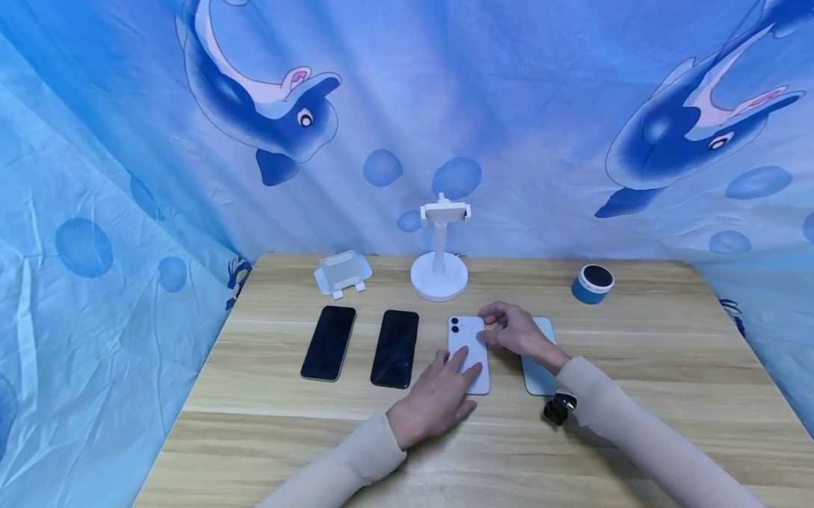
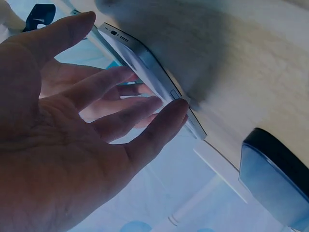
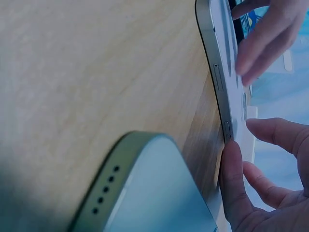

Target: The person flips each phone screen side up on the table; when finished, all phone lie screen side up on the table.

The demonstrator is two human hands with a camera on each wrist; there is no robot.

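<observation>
A pale lavender phone [image 1: 477,364] lies face down on the wooden table, its two camera lenses toward the far end. My left hand [image 1: 434,402] reaches over it from the left with fingers spread, two of them over its back. In the left wrist view, a fingertip [image 2: 175,110] meets the phone's side by a button. Beside the far right edge is my right hand [image 1: 514,331], its fingers loosely bent. The right wrist view has one fingertip [image 3: 231,151] against the side by the buttons. A pale blue-green phone [image 1: 538,375] lies partly beneath my right forearm.
Two dark-screened phones, a left one [image 1: 328,343] and a nearer one [image 1: 394,349], lie to the left. Behind stand a low white phone stand [image 1: 341,271], a tall round-based holder [image 1: 439,275] and a blue cylinder [image 1: 588,289] with a black top. A dolphin-print curtain [image 1: 510,131] hangs behind.
</observation>
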